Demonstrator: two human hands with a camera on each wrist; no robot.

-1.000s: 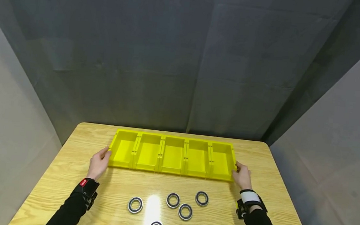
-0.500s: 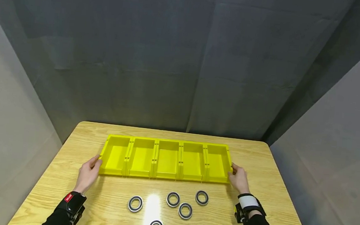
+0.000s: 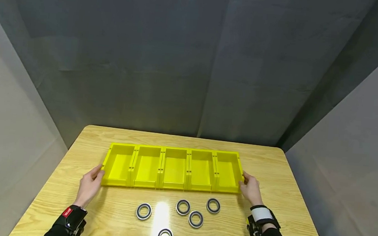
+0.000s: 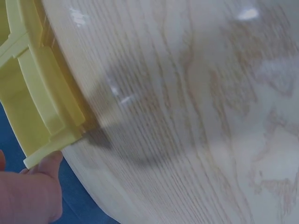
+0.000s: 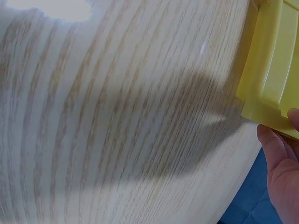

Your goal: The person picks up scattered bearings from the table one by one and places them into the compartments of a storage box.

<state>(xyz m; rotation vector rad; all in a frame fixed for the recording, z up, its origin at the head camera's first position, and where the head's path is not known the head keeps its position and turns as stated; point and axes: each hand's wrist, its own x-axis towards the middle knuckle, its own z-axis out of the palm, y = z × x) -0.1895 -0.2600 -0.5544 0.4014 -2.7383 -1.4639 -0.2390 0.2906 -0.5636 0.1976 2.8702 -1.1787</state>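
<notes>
A long yellow parts bin (image 3: 173,187), split into several side-by-side compartments with bare floors, lies across the wooden table between my two hands. My left hand (image 3: 89,187) holds its left end, and in the left wrist view the thumb (image 4: 50,163) presses against the end wall near the corner. At the opposite end my right hand (image 3: 251,190) grips the bin. The right wrist view shows one fingertip (image 5: 293,116) up at the rim and another digit against the outer end wall. Several ball bearings with dark seals, such as this bearing (image 3: 143,211), lie flat in front of the bin.
The wooden table (image 3: 121,232) has rounded far corners. Beyond its far edge hangs a dark grey cloth (image 3: 145,73), with paler cloth walls on the left and right. A bright reflection falls on the tabletop among the bearings.
The yellow bin has come toward me and a little to the left, with both hands on its ends, and has straightened slightly. The bearings have stayed in place on the table.
</notes>
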